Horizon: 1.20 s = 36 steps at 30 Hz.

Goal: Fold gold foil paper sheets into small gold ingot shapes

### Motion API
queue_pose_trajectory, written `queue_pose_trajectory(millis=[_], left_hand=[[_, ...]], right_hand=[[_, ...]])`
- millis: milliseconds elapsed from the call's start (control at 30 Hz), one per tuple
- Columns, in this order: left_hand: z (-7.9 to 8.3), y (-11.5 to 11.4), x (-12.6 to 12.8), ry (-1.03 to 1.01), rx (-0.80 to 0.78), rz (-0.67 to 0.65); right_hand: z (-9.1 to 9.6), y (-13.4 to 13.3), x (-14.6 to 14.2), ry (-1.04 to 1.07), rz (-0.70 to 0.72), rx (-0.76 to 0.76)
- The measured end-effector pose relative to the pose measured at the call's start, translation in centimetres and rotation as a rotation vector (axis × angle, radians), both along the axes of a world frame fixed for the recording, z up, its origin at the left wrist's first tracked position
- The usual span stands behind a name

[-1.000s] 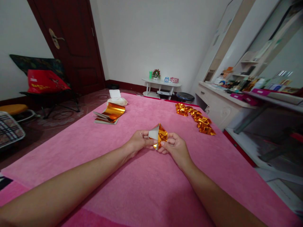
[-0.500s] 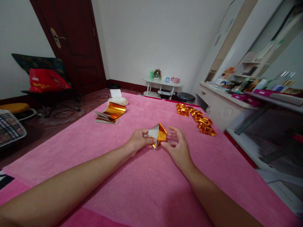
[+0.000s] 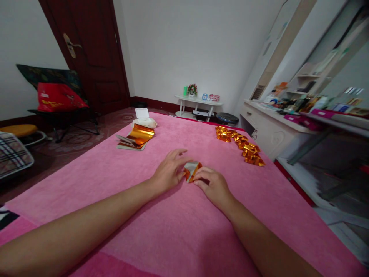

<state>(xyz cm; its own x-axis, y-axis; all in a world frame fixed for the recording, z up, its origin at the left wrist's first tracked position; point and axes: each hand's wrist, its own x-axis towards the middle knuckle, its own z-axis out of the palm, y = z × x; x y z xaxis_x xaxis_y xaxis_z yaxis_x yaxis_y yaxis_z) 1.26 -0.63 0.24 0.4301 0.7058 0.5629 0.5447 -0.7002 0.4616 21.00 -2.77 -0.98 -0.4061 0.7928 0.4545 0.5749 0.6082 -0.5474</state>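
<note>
A small piece of gold foil paper (image 3: 191, 171), grey on its reverse side and partly folded, is over the pink cloth between my hands. My right hand (image 3: 213, 184) pinches its right edge between thumb and fingers. At its left side is my left hand (image 3: 170, 171), fingers apart and loosely curved, with the thumb close to the paper's left corner; whether it touches cannot be made out. To the far left lies a stack of gold foil sheets (image 3: 141, 134), the top ones curling up. Several folded gold foil pieces (image 3: 245, 146) lie in a row at the right.
The pink cloth (image 3: 161, 231) covers the surface before me. A white pack with a raised lid (image 3: 144, 121) rests behind the foil stack. Right of the cloth is a white dresser (image 3: 268, 123) crowded with bottles. A red bag (image 3: 59, 98) sits on a folding chair at left.
My left hand has loosened from the paper and its fingers have spread. The right hand has closed on the paper's right edge, and the paper is now folded smaller.
</note>
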Motion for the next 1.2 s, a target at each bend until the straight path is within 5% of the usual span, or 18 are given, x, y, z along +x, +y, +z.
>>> queue_pose_trajectory(millis=[167, 333, 533, 667, 1200], left_hand=[[0.6, -1.5, -0.9, 0.376, 0.073, -0.233], [0.6, -1.5, -1.8, 0.43, 0.158, -0.234], [0.7, -0.8, -2.6, 0.433, 0.148, -0.401], [0.4, -0.7, -3.1, 0.418, 0.062, -0.372], [0.2, -0.9, -2.8, 0.46, 0.188, -0.425]], right_hand=[[0.0, 0.1, 0.0, 0.006, 0.005, -0.067], [0.0, 0.2, -0.1, 0.033, 0.009, -0.117], [0.0, 0.0, 0.2, 0.092, 0.065, -0.182], [0.2, -0.2, 0.4, 0.136, 0.122, -0.227], [0.4, -0.1, -0.3, -0.022, 0.027, -0.191]])
